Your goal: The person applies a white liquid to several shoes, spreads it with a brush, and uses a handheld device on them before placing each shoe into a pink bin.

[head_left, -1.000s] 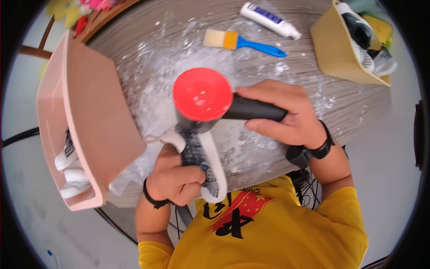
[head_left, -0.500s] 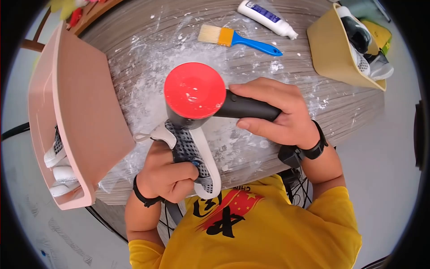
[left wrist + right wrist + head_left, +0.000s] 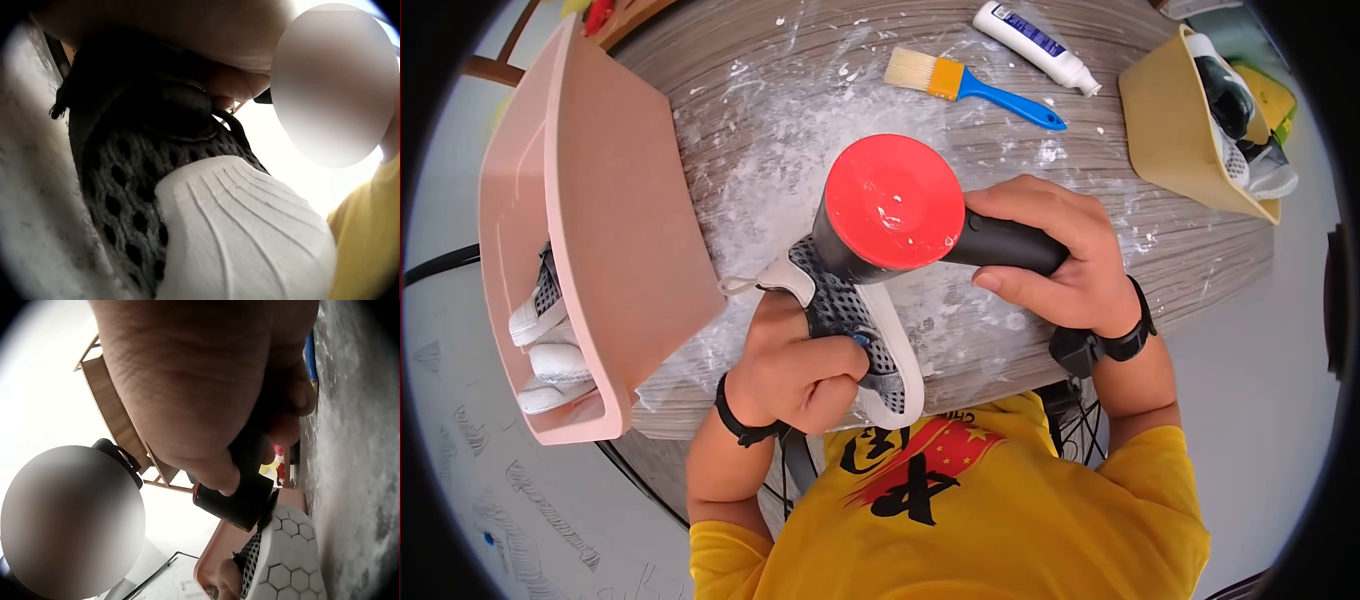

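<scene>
A grey mesh shoe with a white sole (image 3: 900,365) is held over the table's front edge by my left hand (image 3: 800,375), its fingers curled at the shoe's opening. The left wrist view shows the dark perforated mesh (image 3: 128,200) and the ribbed white sole end (image 3: 244,231) close up. My right hand (image 3: 1065,250) grips the black handle of a handheld electric scrubber (image 3: 895,200) with a red round top. The scrubber's head overlaps the shoe's heel end. In the right wrist view its dark underside meets the sole (image 3: 294,562), which has a hexagon pattern.
A pink bin (image 3: 630,220) with white shoes (image 3: 555,362) in it stands at the left. Beyond the hands lie a blue-handled paintbrush (image 3: 975,88) and a white tube (image 3: 1037,45). A yellow bin (image 3: 1165,145) sits at the right. White residue covers much of the table (image 3: 760,140).
The scrubber has moved right relative to the shoe and tilted, showing more of its black side. Both hands keep their grips. The head view has shifted slightly.
</scene>
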A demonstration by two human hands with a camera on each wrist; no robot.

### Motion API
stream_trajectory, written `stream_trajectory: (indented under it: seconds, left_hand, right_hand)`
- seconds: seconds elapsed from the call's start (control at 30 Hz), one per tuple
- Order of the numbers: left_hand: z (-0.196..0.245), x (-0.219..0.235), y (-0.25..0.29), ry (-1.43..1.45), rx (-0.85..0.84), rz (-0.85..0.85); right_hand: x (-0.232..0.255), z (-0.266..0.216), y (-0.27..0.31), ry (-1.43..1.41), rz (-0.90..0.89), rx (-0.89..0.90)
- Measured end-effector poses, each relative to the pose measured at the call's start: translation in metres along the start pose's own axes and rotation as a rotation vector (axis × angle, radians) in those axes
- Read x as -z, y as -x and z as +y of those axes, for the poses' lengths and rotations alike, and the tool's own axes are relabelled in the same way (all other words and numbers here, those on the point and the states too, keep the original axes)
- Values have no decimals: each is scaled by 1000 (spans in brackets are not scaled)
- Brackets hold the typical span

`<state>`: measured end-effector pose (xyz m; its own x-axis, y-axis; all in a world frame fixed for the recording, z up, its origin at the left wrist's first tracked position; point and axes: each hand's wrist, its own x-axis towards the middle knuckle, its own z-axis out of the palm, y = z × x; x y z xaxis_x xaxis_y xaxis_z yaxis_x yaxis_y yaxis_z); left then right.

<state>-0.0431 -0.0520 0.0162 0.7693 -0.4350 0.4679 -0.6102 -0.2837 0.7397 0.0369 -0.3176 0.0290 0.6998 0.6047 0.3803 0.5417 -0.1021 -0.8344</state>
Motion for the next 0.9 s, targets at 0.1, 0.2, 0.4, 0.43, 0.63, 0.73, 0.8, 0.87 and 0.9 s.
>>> stream_trajectory:
  seconds: [0.1,0.2,0.4,0.43,0.63,0.73,0.8,0.87,0.9]
  left_hand:
    - [2,6,4,-35,71,-9]
    - [4,6,-5,-59,36,80]
    - [2,2,3,-119,115,140]
    - [3,2,4,-137,137,144]
    - [2,1,11,-265,167,191]
    - [2,-1,13,-378,170,215]
    - [2,-2,11,-392,173,242]
    - [0,-5,5,-333,176,277]
    - [0,-7,5,-314,189,262]
  right_hand:
    - [0,1,0,-5,-16,17]
    - [0,2,1,-14,-41,14]
    - [4,-1,1,10,-92,-21]
    - [4,-1,1,12,-89,-25]
    - [4,-1,3,13,-20,-18]
    - [5,1,3,20,21,30]
    - [5,2,1,32,45,55]
    - [4,1,0,49,76,70]
    - [4,1,0,62,80,76]
